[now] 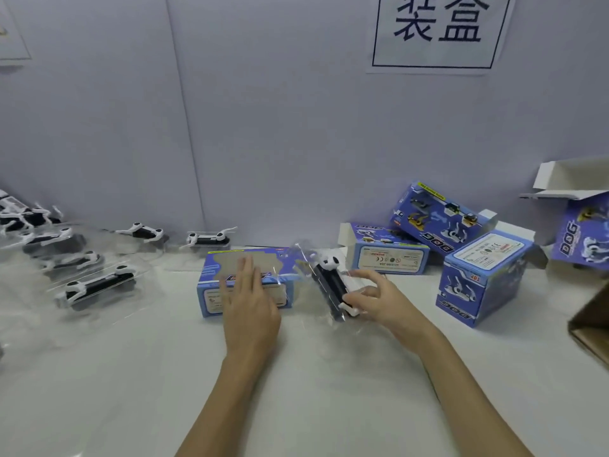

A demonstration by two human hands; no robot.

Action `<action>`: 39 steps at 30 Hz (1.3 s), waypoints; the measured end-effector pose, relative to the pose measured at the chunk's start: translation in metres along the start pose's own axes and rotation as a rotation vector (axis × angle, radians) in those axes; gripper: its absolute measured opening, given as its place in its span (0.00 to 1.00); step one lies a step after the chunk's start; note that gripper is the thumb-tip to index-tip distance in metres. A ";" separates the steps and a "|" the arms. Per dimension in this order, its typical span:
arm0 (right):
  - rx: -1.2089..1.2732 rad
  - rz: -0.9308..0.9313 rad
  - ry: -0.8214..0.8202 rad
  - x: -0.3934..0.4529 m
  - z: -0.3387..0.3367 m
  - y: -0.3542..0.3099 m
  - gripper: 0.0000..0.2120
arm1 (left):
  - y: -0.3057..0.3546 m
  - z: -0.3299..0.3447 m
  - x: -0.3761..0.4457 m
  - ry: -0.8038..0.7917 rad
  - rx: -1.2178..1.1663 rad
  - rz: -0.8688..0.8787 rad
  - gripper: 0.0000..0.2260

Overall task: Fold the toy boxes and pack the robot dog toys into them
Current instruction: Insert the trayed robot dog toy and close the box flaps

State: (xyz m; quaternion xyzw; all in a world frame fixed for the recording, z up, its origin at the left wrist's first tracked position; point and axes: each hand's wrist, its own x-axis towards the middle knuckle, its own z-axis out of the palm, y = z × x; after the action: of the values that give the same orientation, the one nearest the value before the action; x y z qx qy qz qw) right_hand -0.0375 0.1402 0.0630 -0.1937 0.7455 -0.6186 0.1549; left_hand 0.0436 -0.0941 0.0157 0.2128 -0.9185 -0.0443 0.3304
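- My left hand (pixel 249 293) lies flat, fingers straight, on top of the window box (pixel 244 281) at bench centre, pressing it down. Grip not closed on anything.
- My right hand (pixel 375 300) pinches the rear end of a dog (pixel 331 285), black and white, in its clear wrap. Grip clamped on the toy, thumb and fingers curled round it.
- The dog points toward 11 o'clock, head up and away from me, just beside the right end of the window box. I judge it is about to go in at that end; it is not yet inside. Whether that end flap is open I cannot tell.
- Done, as far as shown: three blue boxes (pixel 479 278) stand or lie folded at 1 to 2 o'clock, near the wall. Whether each holds a toy cannot be seen. Some flaps on them stand open, so closing is likely outstanding.
- One open box (pixel 583 232) at 3 o'clock, top flaps raised, not closed.
- Left to do: a batch of wrapped dogs (pixel 95 286) lies at 9 to 11 o'clock on the bench (pixel 164 374), well apart from the boxes, unpacked.
- A brown carton (pixel 593 319) sits at the right edge.
- Judgement: task is in its early part; more toys wait than boxes are ready.
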 end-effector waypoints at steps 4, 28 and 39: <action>-0.195 -0.009 0.174 0.004 -0.010 0.000 0.22 | 0.003 0.001 -0.003 -0.050 -0.014 -0.019 0.34; -0.874 0.207 0.108 -0.017 -0.023 -0.013 0.26 | 0.004 -0.026 -0.002 0.150 -0.637 -0.011 0.22; -0.799 -0.068 -0.120 -0.016 -0.001 -0.010 0.29 | 0.004 -0.029 0.004 0.023 -0.925 -0.282 0.30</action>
State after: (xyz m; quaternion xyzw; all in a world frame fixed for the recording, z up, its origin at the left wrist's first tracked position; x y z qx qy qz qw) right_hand -0.0227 0.1471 0.0733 -0.2990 0.9101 -0.2726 0.0899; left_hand 0.0577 -0.0901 0.0412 0.1663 -0.7609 -0.4902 0.3913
